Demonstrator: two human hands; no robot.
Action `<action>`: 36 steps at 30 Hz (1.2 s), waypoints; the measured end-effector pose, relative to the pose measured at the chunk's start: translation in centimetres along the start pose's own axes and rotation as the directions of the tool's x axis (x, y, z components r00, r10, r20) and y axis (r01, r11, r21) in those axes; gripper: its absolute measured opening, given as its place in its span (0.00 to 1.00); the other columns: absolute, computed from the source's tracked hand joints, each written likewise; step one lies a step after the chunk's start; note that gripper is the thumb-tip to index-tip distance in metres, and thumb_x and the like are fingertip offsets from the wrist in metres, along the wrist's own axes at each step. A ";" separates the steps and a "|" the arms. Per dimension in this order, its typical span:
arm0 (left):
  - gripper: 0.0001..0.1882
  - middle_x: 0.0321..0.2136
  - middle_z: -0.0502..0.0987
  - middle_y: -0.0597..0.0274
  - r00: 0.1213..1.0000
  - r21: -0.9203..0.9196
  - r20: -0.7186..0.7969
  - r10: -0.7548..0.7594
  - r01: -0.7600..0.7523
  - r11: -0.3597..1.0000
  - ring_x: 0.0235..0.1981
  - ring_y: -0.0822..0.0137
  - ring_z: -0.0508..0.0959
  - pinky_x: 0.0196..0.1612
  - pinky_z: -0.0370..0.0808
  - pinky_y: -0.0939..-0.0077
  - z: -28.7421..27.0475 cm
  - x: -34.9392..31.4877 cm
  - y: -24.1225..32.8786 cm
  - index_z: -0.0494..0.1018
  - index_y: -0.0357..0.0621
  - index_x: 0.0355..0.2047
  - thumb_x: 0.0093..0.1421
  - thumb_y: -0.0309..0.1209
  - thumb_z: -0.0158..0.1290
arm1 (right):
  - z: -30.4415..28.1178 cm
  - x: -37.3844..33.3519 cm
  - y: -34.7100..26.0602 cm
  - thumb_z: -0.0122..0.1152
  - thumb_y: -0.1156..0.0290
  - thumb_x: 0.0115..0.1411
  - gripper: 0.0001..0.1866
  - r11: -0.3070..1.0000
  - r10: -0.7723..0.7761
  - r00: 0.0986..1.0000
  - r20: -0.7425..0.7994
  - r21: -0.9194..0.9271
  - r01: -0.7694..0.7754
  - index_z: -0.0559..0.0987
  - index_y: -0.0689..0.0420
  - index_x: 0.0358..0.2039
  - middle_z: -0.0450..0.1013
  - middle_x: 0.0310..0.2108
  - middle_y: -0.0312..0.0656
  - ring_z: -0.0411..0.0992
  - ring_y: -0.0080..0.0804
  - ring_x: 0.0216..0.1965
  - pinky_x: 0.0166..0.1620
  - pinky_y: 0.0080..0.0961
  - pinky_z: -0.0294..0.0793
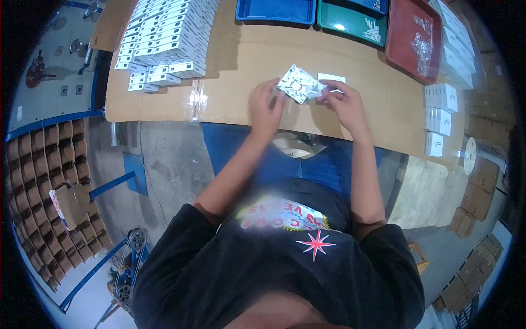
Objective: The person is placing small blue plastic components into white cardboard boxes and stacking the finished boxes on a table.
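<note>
Above the near part of the cardboard-covered table, a white square plate [293, 82] with cut-outs and a round centre is tilted between my hands. The fingers of my left hand [266, 109] are closed at its left corner. My right hand [345, 105] pinches a small clear plastic bag [313, 91] against the plate's right corner; what the bag contains is too small to tell. Just beyond my right fingers lies a flat white piece [332, 78], partly hidden by that hand.
Stacked white boxes [170, 41] stand at the far left, and smaller stacks [440, 104] line the right edge. Across the back are a blue tray [276, 23], a green tray [337, 34] with white pieces, and a red tray [400, 57] with clear bags.
</note>
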State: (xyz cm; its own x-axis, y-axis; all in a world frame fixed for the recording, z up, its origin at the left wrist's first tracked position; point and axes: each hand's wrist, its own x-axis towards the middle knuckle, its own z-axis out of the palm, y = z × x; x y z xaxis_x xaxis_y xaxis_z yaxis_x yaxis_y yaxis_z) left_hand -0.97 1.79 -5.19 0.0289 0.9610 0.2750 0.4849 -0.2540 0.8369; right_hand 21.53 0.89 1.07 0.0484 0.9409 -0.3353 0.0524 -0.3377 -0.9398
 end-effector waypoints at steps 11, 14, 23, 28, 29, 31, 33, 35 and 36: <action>0.18 0.43 0.78 0.63 1.000 0.211 0.007 0.018 -0.019 0.977 0.50 0.54 0.73 0.55 0.67 0.57 1.0 -0.7 -0.9 0.79 0.51 0.46 0.56 0.37 0.65 | 2.5 3.9 3.7 0.63 0.79 0.57 0.07 0.716 -0.506 0.848 0.156 -0.472 0.514 0.84 0.59 0.37 0.78 0.38 0.42 0.77 0.40 0.39 0.43 0.36 0.76; 0.17 0.44 0.79 0.63 0.999 0.240 0.009 0.053 -0.053 0.969 0.50 0.56 0.74 0.55 0.68 0.59 1.0 -0.7 -0.6 0.79 0.49 0.46 0.56 0.37 0.65 | 1.7 4.5 4.2 0.63 0.79 0.56 0.08 0.367 -0.713 0.662 0.233 -0.680 0.635 0.85 0.54 0.35 0.78 0.38 0.39 0.75 0.39 0.43 0.47 0.35 0.73; 0.20 0.60 0.73 0.61 0.978 0.349 0.120 0.168 -0.200 0.916 0.59 0.57 0.70 0.60 0.64 0.59 0.5 -1.1 1.1 0.80 0.55 0.54 0.61 0.39 0.61 | 2.3 3.8 2.8 0.65 0.67 0.59 0.07 0.425 -0.596 0.765 0.242 -0.714 0.557 0.86 0.51 0.37 0.77 0.38 0.34 0.72 0.37 0.48 0.53 0.39 0.65; 0.19 0.59 0.73 0.62 0.981 0.391 0.088 0.173 -0.194 0.900 0.58 0.59 0.71 0.59 0.64 0.60 1.2 -1.0 0.9 0.80 0.56 0.54 0.62 0.39 0.61 | 2.4 4.4 3.0 0.65 0.69 0.60 0.07 0.438 -0.544 0.802 0.245 -0.733 0.521 0.86 0.51 0.38 0.78 0.39 0.35 0.73 0.37 0.46 0.53 0.38 0.65; 0.17 0.57 0.74 0.62 0.986 0.368 0.067 0.152 -0.166 0.915 0.55 0.59 0.73 0.57 0.66 0.60 1.2 -0.8 0.9 0.81 0.55 0.51 0.62 0.39 0.61 | 2.4 4.5 2.9 0.65 0.69 0.60 0.07 0.438 -0.544 0.802 0.247 -0.732 0.522 0.86 0.51 0.38 0.78 0.39 0.35 0.73 0.37 0.46 0.53 0.38 0.65; 0.14 0.55 0.75 0.61 0.990 0.342 0.047 0.130 -0.139 0.929 0.52 0.59 0.75 0.54 0.67 0.60 1.2 -0.2 0.7 0.83 0.54 0.48 0.62 0.38 0.61 | 2.4 4.4 2.8 0.65 0.70 0.59 0.07 0.449 -0.537 0.813 0.224 -0.740 0.500 0.86 0.51 0.37 0.79 0.39 0.36 0.74 0.38 0.45 0.53 0.39 0.65; 0.09 0.47 0.77 0.63 0.992 0.297 0.020 0.123 -0.123 0.947 0.43 0.62 0.79 0.48 0.71 0.60 1.1 0.7 0.2 0.84 0.53 0.40 0.61 0.38 0.62 | 2.4 4.4 3.1 0.65 0.71 0.58 0.07 0.439 -0.566 0.793 0.225 -0.732 0.521 0.86 0.52 0.37 0.79 0.39 0.36 0.73 0.38 0.45 0.53 0.39 0.65; 0.08 0.44 0.78 0.64 0.995 0.286 0.045 0.088 -0.098 0.953 0.40 0.62 0.79 0.46 0.71 0.61 1.0 1.4 0.0 0.84 0.53 0.38 0.60 0.37 0.62 | 2.4 4.5 3.6 0.65 0.72 0.57 0.07 0.425 -0.594 0.772 0.226 -0.727 0.540 0.86 0.52 0.37 0.78 0.39 0.35 0.73 0.38 0.45 0.53 0.39 0.65; 0.07 0.41 0.78 0.64 0.996 0.279 0.070 0.053 -0.071 0.958 0.37 0.63 0.80 0.44 0.72 0.61 1.1 1.8 -0.1 0.84 0.52 0.37 0.60 0.37 0.62 | 2.4 4.5 4.0 0.65 0.72 0.56 0.07 0.447 -0.592 0.780 0.201 -0.724 0.526 0.86 0.52 0.37 0.78 0.40 0.36 0.73 0.37 0.46 0.53 0.39 0.65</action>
State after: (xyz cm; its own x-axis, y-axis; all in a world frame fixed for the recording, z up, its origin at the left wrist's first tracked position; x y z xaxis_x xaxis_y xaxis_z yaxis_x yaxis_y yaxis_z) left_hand -0.02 3.62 -5.32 0.1158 0.9514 0.2852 0.7059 -0.2809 0.6503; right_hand 19.54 3.85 -4.39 -0.1942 0.9397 0.2815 0.7709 0.3236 -0.5486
